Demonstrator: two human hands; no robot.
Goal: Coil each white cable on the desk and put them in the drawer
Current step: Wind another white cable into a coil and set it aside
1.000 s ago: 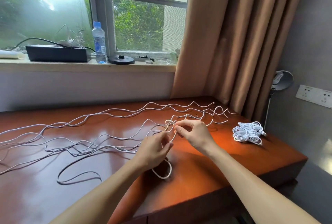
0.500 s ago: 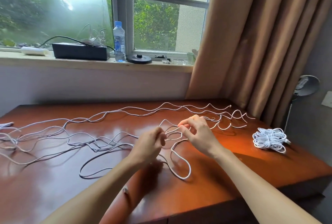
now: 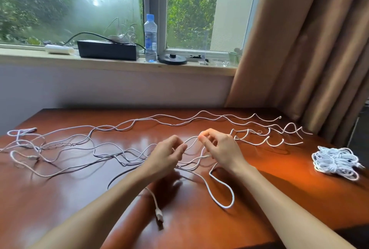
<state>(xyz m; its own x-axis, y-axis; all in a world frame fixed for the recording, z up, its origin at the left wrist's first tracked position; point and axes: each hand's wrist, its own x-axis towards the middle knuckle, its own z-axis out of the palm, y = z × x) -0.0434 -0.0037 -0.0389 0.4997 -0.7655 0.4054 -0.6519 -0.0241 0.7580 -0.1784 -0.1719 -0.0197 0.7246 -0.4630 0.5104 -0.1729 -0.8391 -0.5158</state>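
now | right hand (image 3: pixel 223 150) fingers (image 3: pixel 207 131) pinch white cable (image 3: pixel 226 207) | left hand (image 3: pixel 164 156) fingers (image 3: pixel 178 149) curled, grip hidden

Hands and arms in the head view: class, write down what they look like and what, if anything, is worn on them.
Both the left hand and the right hand are bare: no gloves, and no rings show. The left forearm and the right forearm are uncovered down to the picture's bottom edge, with no sleeve, watch or bracelet in view.
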